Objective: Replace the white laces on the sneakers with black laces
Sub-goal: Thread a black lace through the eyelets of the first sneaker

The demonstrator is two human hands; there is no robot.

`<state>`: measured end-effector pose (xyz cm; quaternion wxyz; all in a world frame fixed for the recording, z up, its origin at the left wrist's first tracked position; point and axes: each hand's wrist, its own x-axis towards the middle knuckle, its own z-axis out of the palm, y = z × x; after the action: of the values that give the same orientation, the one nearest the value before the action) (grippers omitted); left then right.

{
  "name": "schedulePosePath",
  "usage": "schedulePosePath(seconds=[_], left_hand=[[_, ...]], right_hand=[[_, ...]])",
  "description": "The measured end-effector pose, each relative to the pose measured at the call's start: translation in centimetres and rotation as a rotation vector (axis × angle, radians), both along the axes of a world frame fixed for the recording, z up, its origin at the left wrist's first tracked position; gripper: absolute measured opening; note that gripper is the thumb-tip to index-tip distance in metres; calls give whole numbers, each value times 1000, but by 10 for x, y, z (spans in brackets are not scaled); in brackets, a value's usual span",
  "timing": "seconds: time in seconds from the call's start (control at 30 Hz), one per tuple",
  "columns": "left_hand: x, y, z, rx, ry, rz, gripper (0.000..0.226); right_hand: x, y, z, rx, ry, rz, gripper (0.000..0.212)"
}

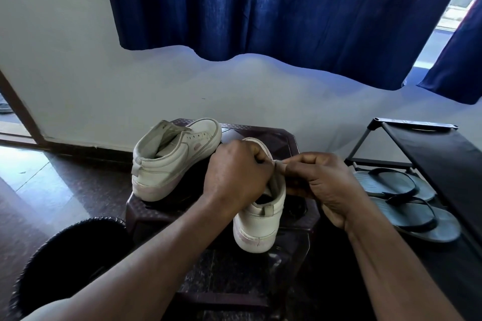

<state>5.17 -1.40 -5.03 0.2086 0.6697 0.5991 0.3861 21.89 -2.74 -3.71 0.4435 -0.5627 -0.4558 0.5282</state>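
Two white sneakers stand on a dark brown plastic stool (292, 138). The left sneaker (172, 159) lies tilted with its heel toward me and shows no lace. The right sneaker (258, 224) points away from me, heel nearest. My left hand (234, 174) curls over its tongue and eyelets, hiding them. My right hand (328, 182) is just to the right, its fingers pinched together where they meet the left hand's fingertips over the shoe. A short pale bit shows between the fingertips; I cannot tell whether it is a lace. No black lace is visible.
A black round bin (67, 255) stands at the lower left of the stool. A black shoe rack (430, 154) on the right holds a pair of dark flip-flops (407, 203). A blue curtain (273, 8) hangs on the wall behind.
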Motion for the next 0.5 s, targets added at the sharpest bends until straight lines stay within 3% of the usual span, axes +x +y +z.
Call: schedulePosePath(seconds=[0.23,0.37,0.5], left_hand=[[-5,2,2,3,54,-56,16],[-7,4,2,-30,44,-69,15],[-14,7,2,-113,8,-137,22]], right_hand=[[1,0,-2,-9,6,25,20],[-6,4,-8,-65,101,28,10],[-14,9,-14,-71,145,15,21]])
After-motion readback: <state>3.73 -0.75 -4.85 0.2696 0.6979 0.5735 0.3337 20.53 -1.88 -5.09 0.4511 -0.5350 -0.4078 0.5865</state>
